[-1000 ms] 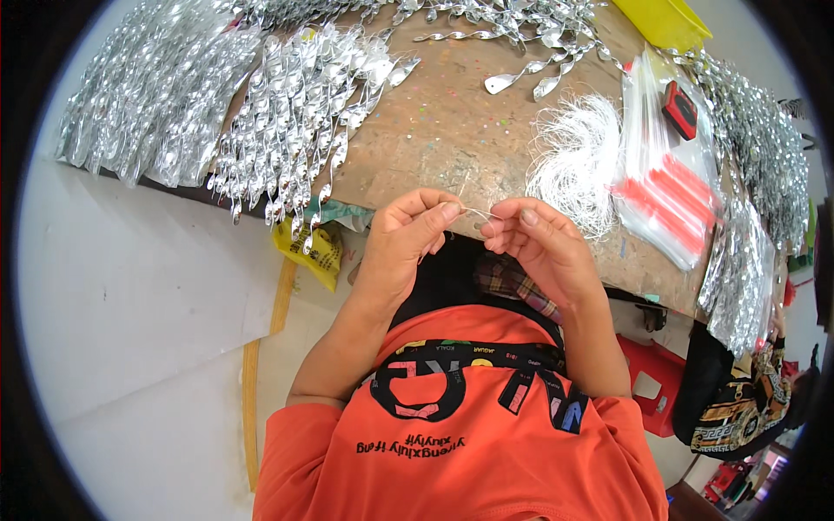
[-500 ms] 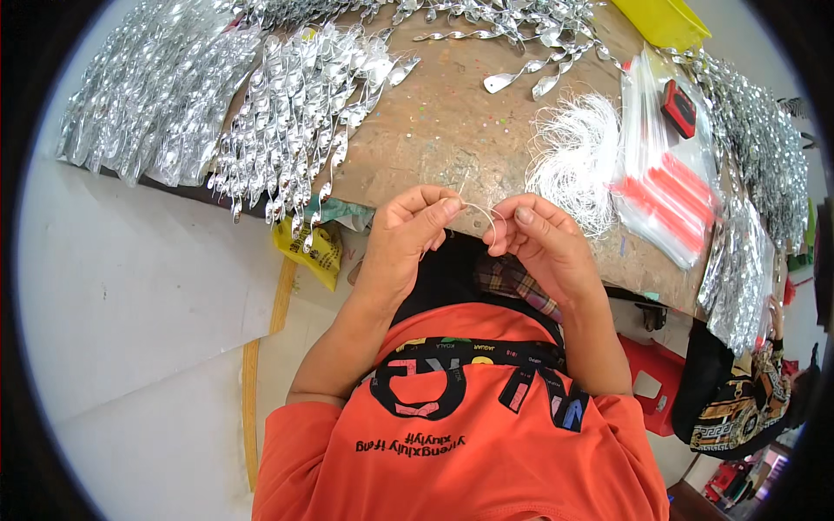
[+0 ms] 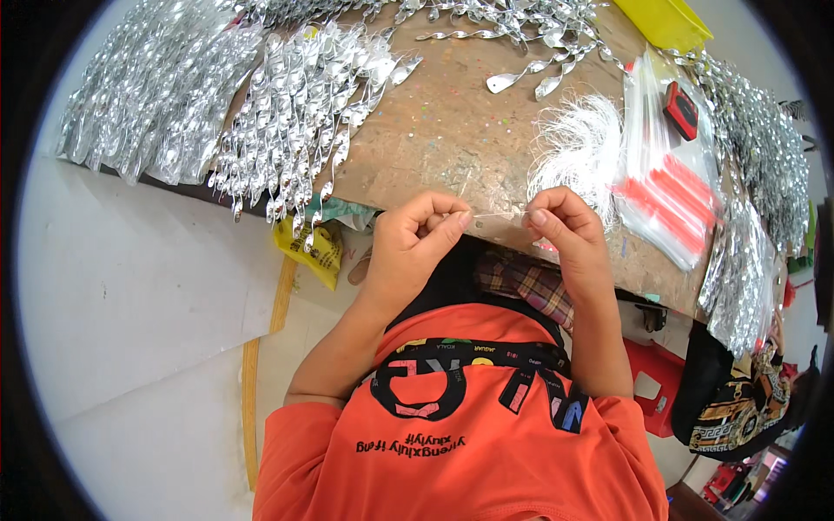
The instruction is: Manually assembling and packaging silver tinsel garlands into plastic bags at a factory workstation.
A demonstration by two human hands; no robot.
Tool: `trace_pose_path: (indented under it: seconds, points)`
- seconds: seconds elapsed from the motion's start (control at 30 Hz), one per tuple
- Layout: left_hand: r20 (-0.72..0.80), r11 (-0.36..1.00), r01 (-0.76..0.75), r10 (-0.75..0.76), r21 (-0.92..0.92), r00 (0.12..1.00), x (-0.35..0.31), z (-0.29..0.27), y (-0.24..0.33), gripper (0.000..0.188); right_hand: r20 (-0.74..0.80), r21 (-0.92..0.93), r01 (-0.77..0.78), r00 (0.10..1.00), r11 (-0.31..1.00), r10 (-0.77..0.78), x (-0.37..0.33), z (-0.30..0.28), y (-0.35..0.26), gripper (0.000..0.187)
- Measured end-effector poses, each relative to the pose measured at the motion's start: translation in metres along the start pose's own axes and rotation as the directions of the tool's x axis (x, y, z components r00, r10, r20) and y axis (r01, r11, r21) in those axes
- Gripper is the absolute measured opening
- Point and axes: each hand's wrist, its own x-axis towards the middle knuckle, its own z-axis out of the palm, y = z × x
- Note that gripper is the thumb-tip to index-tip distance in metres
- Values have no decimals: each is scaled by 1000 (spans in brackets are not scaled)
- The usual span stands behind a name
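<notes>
A thin white string (image 3: pixel 498 214) runs nearly straight between my two hands, just above the table's near edge. My left hand (image 3: pixel 420 239) pinches one end between thumb and fingertips. The other end is in the pinch of my right hand (image 3: pixel 569 230). Behind my right hand lies a loose bundle of white strings (image 3: pixel 578 143). To its right are clear plastic bags (image 3: pixel 667 208) with red bands, and a small red and black box (image 3: pixel 680 110) rests on them.
Twisted silver strips (image 3: pixel 291 122) hang over the table's (image 3: pixel 417 148) left edge, beside bagged silver strips (image 3: pixel 148 104). More lie at the far side (image 3: pixel 530 35) and right (image 3: pixel 756 130). A yellow tray (image 3: pixel 669 24) stands at the back right. A person's patterned clothing (image 3: pixel 743 404) shows at lower right.
My hands have moved apart, the right one farther right. The string, curved in a loop before, is now drawn out nearly straight between them.
</notes>
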Motion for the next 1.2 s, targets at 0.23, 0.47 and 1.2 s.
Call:
trace_pose_path:
  seconds: [0.23,0.47,1.2]
  points:
    - [-23,995,-21,24,97,999,0,4,5,10,-33,-397,133,987,908,-158,-1,-3,-2,13]
    - [-31,952,-148,162,267,986,-1,11,-1,7,160,-690,415,887,593,-434,-6,22,-17,19]
    - [92,953,79,-54,-291,994,-5,22,6,16,70,174,18,997,985,-31,-2,24,-5,6]
